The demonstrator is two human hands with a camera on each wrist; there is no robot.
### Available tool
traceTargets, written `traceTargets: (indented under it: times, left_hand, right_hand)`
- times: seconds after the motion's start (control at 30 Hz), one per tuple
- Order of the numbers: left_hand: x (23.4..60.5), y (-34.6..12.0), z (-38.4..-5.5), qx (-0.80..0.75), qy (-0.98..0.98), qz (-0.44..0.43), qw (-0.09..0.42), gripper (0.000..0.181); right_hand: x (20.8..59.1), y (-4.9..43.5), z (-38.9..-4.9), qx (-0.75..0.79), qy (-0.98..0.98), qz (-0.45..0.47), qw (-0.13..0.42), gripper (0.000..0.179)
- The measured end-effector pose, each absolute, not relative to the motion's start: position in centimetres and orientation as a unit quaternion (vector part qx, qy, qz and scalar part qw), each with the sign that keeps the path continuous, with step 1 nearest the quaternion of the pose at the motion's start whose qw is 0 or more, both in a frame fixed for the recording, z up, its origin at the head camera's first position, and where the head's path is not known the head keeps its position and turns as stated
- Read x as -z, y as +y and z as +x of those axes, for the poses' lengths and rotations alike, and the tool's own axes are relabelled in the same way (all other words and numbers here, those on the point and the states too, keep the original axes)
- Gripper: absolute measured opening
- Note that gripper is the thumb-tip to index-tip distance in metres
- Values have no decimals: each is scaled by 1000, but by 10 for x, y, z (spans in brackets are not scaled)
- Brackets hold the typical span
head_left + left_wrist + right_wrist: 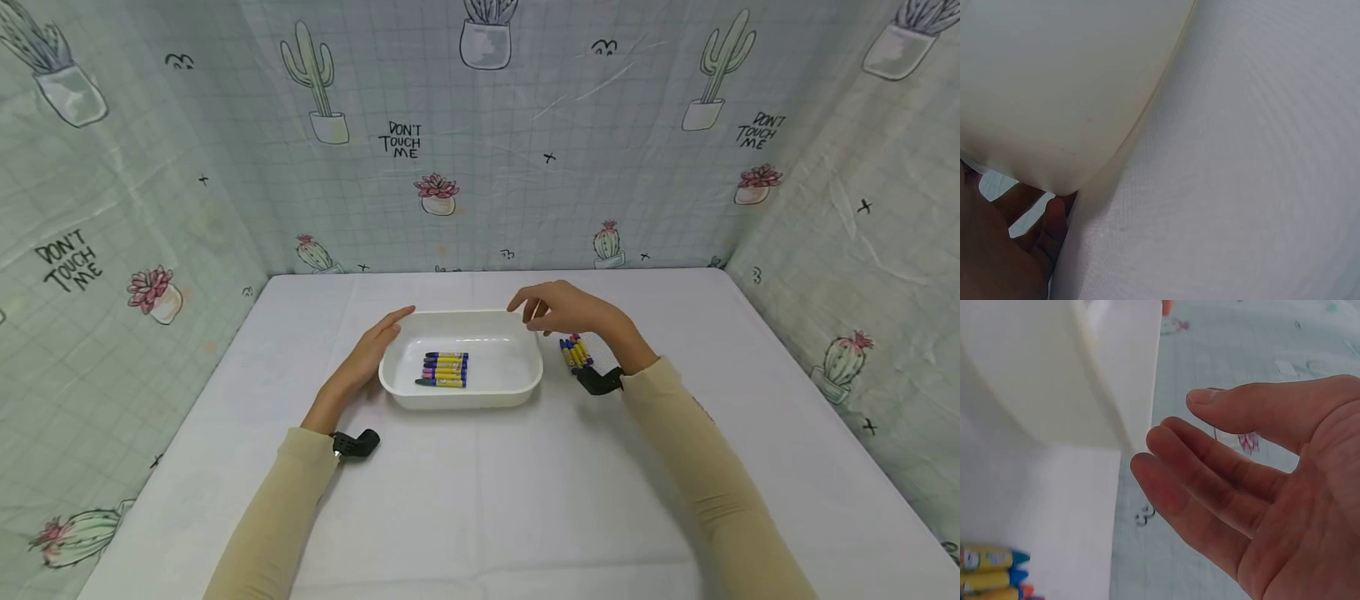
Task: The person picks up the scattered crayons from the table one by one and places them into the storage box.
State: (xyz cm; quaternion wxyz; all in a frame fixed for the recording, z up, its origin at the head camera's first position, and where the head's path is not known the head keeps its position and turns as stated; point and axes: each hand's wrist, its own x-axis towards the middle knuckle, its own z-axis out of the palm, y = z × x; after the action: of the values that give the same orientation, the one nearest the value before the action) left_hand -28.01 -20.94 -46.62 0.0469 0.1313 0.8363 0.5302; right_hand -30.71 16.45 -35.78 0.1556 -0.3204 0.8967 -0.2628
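Note:
A white rectangular tray (pixel 480 400) stands on the white-covered table, with several yellow-wrapped crayons (pixel 445 369) lying side by side in its left half. My left hand (pixel 372 346) rests against the tray's left end, its fingers reaching along the far left corner. In the left wrist view, fingers (pixel 1054 222) touch the outside of the tray wall (pixel 1066 94). Over the tray's far right corner hovers my right hand (pixel 566 308), fingers loosely bent and holding nothing. More crayons (pixel 576 353) lie on the table beside the tray, below the right wrist.
White cloth covers the table (pixel 480 500). Behind it and along both sides hangs a pale curtain (pixel 480 125) printed with cacti. A black wrist camera (pixel 600 381) on the right arm sits close over the loose crayons, and another camera (pixel 357 443) is on the left wrist.

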Motion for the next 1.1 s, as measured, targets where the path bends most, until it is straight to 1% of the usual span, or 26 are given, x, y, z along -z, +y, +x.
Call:
traceTargets:
  times: [0.13,0.2,0.37,0.47,0.73,1.1]
  left_hand:
    - [463,-209,-281,-535,834,124,60,50]
    - [461,-208,-281,-534,834,122,63,50]
    - [461,-209,-281,-531,836,122,60,50]
    - [464,-210,-280,-529,838,125,54,50]
    - [468,-210,-278,-534,833,136,48,51]
    - [468,-209,-279,-544,827,134,54,50]
  right_hand:
    - [363,190,-307,270,906,-299,131,38]
    - [368,202,-307,276,910,-281,128,40]
    - [383,224,-309,304,915,-217,155,42]
    - [394,233,-308,305,919,-190,161,43]
    - [416,246,-308,307,930,-130,152,40]
    - [431,246,-312,305,936,-98,147,39]
